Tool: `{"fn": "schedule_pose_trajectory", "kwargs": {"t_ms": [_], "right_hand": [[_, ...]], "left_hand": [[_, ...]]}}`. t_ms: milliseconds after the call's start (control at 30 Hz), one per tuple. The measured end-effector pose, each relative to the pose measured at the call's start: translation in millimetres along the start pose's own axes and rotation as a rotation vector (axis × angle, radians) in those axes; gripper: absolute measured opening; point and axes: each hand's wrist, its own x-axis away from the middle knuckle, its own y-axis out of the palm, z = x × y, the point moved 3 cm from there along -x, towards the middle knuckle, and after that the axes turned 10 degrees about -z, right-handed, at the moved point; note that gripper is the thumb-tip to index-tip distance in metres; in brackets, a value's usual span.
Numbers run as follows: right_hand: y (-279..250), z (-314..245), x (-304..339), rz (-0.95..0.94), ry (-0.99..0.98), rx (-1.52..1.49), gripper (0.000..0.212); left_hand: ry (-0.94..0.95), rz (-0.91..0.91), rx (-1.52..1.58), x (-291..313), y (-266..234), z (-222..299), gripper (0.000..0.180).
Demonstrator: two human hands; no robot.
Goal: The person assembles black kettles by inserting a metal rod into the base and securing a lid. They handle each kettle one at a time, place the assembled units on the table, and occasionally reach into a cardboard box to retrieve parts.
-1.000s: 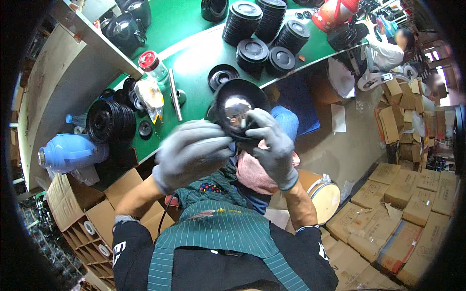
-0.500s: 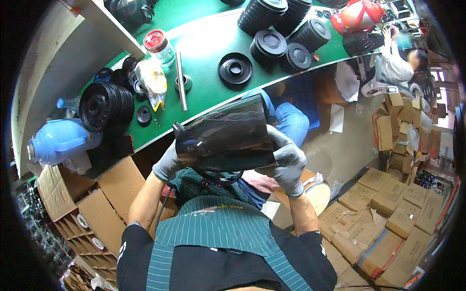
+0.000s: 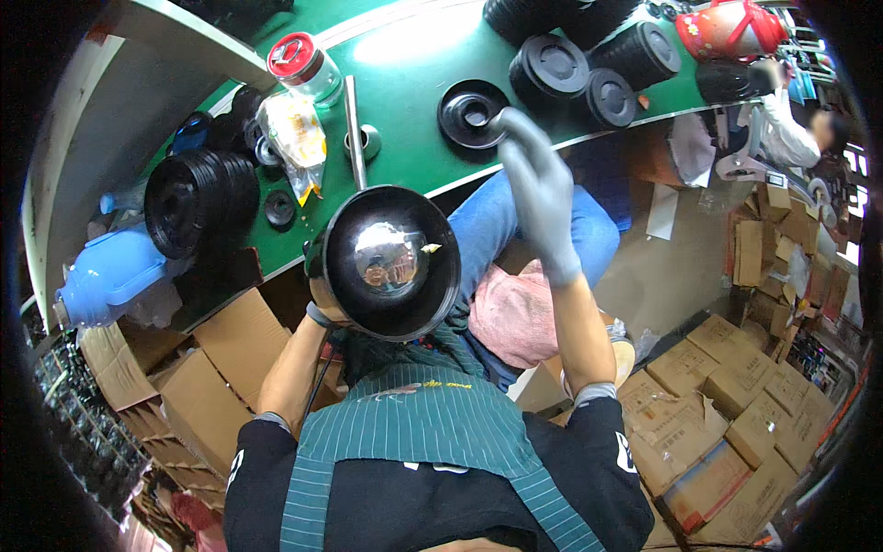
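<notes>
1. Left hand (image 3: 317, 308) is mostly hidden behind the bowl-shaped black shell (image 3: 391, 260) it holds up near the chest. Only a bit of grey glove shows at the rim, so the grip can't be told exactly; it looks curled under the edge, prob. so the glossy open face tilts up toward the eyes.
2. Right hand (image 3: 536, 189) is stretched fwd over the green bench (image 3: 405, 74), grey knit glove, fingers bent together, tips touching the flat black ring (image 3: 471, 112) — holding nothing yet.
3. Shell: round, smooth, shiny, mirror-like inside w/ a small yellowish speck.
4. Beyond the right hand — matt black round caps (image 3: 552, 66), stacked. Left of the left hand — a stack of black discs (image 3: 189, 202), ribbed, dull, and a blue plastic jug (image 3: 115, 274).
5. A metal rod (image 3: 354, 129) lies just past the shell.
</notes>
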Motion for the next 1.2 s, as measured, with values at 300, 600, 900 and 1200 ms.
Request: {"fn": "schedule_pose_trajectory", "kwargs": {"t_ms": [300, 600, 900, 1200], "right_hand": [[2, 113, -71, 0.216, 0.544, 0.540, 0.073], [-1, -8, 95, 0.032, -0.139, 0.099, 0.057], [7, -20, 176, 0.049, -0.226, -0.240, 0.061], [-19, -43, 220, 0.024, -0.384, -0.115, 0.056]], "left_hand": [[-0.056, 0.019, -0.078, -1, -5, -7, 0.061], [-0.117, -0.042, -0.278, -15, -26, -15, 0.063], [-0.143, -0.177, -0.762, -14, -11, -2, 0.060], [-0.278, -0.558, -1.412, -39, 78, 42, 0.047]]}}
